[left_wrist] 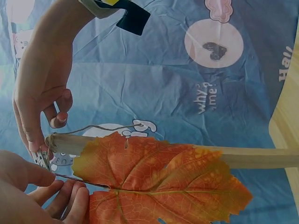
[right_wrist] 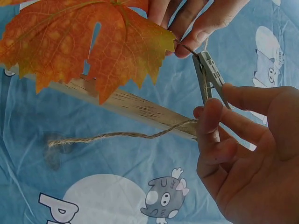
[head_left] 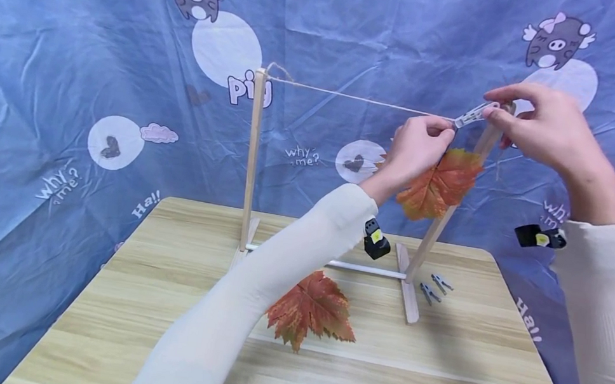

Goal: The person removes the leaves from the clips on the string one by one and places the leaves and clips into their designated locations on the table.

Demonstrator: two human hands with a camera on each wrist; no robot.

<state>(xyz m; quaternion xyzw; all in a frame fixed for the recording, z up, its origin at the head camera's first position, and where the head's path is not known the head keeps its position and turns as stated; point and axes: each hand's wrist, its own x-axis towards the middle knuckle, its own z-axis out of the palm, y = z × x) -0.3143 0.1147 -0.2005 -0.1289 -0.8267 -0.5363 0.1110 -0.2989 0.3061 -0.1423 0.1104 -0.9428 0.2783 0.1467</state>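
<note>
Between thumb and fingers, my right hand [head_left: 552, 123] pinches a grey clothespin [right_wrist: 209, 77] near the right post's top. The clothespin's tip sits over the twine [head_left: 365, 100] and the stem of an orange maple leaf [head_left: 440, 182]. My left hand [head_left: 418, 143] pinches that leaf's stem right beside the clothespin tip, as the left wrist view also shows. Below the hands the leaf hangs in front of the right wooden post [left_wrist: 261, 157]. A second, redder maple leaf [head_left: 313, 311] lies on the table, partly hidden by my left sleeve.
The wooden frame's left post [head_left: 252, 159] stands on the table [head_left: 156, 301], joined to the right one by a white rod [head_left: 367, 269]. Two grey clothespins [head_left: 429, 293] lie by the right foot [head_left: 410, 301]. A blue printed cloth [head_left: 332, 41] hangs behind.
</note>
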